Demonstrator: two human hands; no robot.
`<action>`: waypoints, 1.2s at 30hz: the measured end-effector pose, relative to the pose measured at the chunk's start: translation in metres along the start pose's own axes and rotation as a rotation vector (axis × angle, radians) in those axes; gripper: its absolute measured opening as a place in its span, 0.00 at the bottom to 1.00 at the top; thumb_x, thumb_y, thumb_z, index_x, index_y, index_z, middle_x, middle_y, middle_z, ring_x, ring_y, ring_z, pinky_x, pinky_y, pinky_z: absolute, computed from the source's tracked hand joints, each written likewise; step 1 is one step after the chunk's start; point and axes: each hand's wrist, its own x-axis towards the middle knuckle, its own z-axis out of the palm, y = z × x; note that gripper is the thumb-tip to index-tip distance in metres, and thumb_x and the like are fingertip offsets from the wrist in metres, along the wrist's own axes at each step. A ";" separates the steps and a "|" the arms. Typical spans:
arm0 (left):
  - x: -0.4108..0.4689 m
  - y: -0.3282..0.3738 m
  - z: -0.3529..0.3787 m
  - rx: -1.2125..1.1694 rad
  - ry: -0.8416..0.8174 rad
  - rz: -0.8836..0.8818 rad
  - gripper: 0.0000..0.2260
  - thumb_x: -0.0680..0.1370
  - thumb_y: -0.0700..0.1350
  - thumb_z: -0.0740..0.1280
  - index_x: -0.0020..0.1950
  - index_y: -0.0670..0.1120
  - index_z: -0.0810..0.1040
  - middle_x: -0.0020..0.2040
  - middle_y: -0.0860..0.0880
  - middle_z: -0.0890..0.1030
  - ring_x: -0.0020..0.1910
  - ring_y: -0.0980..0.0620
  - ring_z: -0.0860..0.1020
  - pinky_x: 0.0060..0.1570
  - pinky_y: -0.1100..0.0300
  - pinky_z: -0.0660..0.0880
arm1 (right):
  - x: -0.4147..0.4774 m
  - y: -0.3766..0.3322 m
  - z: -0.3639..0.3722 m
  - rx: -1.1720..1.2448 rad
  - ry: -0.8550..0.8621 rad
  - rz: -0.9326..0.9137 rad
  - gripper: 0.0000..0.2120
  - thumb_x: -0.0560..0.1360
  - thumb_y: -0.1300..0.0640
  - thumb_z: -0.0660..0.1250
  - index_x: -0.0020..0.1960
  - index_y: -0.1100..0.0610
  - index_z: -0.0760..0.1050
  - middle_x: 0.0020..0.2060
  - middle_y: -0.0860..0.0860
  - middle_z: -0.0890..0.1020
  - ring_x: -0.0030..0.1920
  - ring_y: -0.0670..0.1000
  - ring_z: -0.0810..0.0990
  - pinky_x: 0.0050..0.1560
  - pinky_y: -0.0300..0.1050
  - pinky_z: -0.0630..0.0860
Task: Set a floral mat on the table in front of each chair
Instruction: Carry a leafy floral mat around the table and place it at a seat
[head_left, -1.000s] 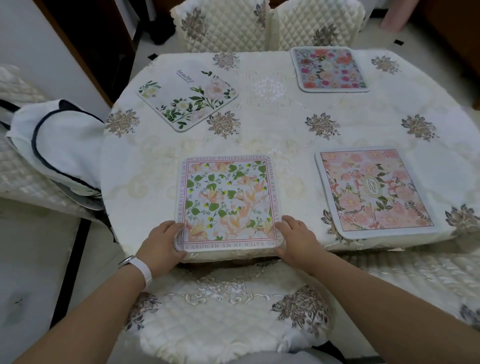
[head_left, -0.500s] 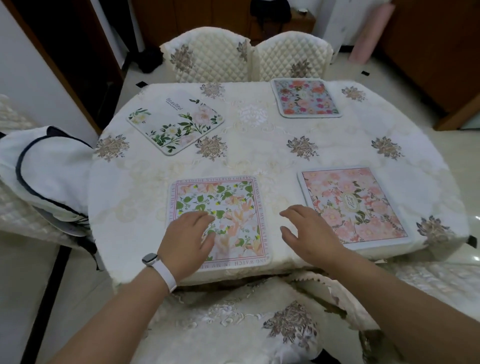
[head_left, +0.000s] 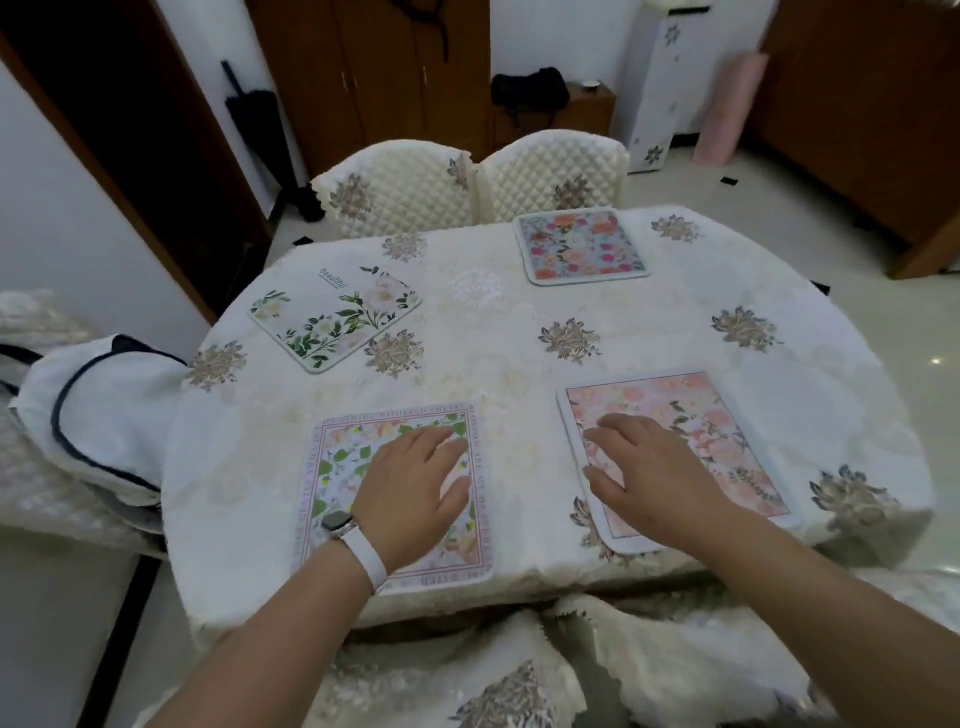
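My right hand (head_left: 649, 467) had moved over the pink floral rectangular mat (head_left: 727, 431) at lower right, fingers spread, holding nothing; my left hand (head_left: 415, 483) stayed flat on the green-leafed mat (head_left: 343, 467).

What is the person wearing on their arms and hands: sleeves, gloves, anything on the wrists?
No gloves, and no sleeves in view: both forearms are bare to the frame edge. The left hand has a smartwatch at the wrist, with a rounded-rectangle grey case on a plain white band. The right hand and its wrist carry nothing. No rings show on either hand.
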 end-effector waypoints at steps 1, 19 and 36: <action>0.006 0.013 0.002 0.009 -0.002 -0.001 0.20 0.77 0.55 0.56 0.64 0.49 0.77 0.64 0.48 0.77 0.64 0.43 0.74 0.59 0.43 0.73 | -0.002 0.013 -0.003 0.001 0.000 -0.004 0.24 0.77 0.43 0.58 0.68 0.54 0.74 0.66 0.53 0.76 0.66 0.57 0.73 0.64 0.56 0.71; 0.107 0.237 0.048 0.111 -0.007 -0.040 0.21 0.77 0.56 0.57 0.62 0.49 0.78 0.63 0.47 0.79 0.62 0.42 0.75 0.58 0.45 0.73 | -0.033 0.249 -0.047 0.151 -0.024 -0.048 0.23 0.79 0.44 0.58 0.71 0.52 0.70 0.69 0.52 0.72 0.68 0.55 0.69 0.65 0.54 0.68; 0.196 0.312 0.118 -0.069 -0.157 0.252 0.23 0.78 0.59 0.53 0.67 0.51 0.75 0.68 0.47 0.75 0.67 0.45 0.71 0.62 0.44 0.69 | -0.109 0.320 -0.065 0.138 0.055 0.387 0.19 0.77 0.49 0.63 0.65 0.55 0.75 0.65 0.53 0.75 0.62 0.56 0.74 0.60 0.53 0.72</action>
